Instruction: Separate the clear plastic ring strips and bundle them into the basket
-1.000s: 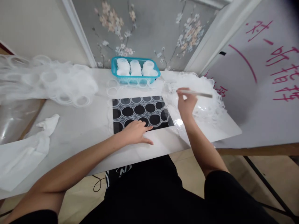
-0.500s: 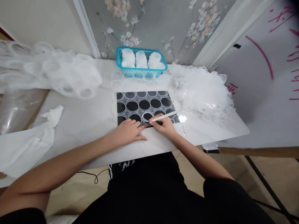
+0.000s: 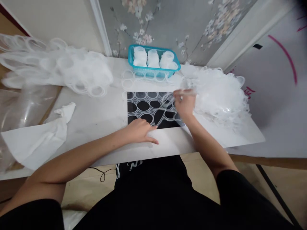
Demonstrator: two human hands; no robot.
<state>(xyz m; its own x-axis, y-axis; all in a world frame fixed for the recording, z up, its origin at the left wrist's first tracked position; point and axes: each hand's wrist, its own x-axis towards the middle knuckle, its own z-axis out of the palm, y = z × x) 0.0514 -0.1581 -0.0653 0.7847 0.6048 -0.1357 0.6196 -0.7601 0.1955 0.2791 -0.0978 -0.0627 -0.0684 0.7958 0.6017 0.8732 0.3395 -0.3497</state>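
Observation:
A black sheet (image 3: 165,124) lies on the table, covered by a translucent web of rings (image 3: 144,117). My left hand (image 3: 141,131) rests on the sheet's near edge, fingers stretched out and thumb apart, pressing at the web. My right hand (image 3: 185,103) is closed above the sheet's right side and smeared by motion. In it is a pale slim stick (image 3: 188,92). Strands of the web rise from the sheet, stretched towards the right fingers. Whether the fingers pinch the strands themselves is blurred.
A blue basket (image 3: 155,68) with stacked white rings stands at the back. Heaps of translucent ring webs lie at the left (image 3: 79,70) and right (image 3: 220,92). White paper (image 3: 35,140) and clear plastic (image 3: 31,105) lie at the left. A whiteboard (image 3: 283,115) stands at the right.
My right hand has moved up and to the right from the sheet's near edge, and part of the web is now lifted and stretched. The left hand stays on the near edge.

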